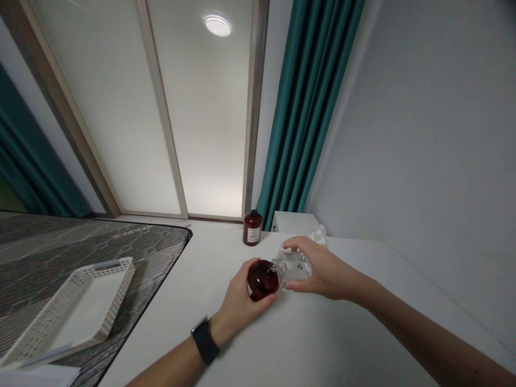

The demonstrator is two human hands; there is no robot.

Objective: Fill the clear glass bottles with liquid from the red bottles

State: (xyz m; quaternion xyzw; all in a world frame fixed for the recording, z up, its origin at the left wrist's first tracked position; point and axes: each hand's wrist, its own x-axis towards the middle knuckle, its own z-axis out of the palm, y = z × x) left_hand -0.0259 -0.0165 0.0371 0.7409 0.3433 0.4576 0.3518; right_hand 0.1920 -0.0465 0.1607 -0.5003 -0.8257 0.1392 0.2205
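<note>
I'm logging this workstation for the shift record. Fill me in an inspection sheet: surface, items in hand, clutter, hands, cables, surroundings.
Surface: white tabletop, smooth.
Items in hand: dark red bottle; clear vessel tipped sideways, narrow end at the bottle's top, contact unclear.
Clutter: labelled bottle with black cap, upright beyond the hands; crumpled clear plastic beyond the right hand.
Hands: left hand grips the dark red bottle; right hand grips the clear vessel.
Cables: nothing seen.
Surroundings: white perforated basket left of the table; teal curtain and frosted panels behind.
</note>
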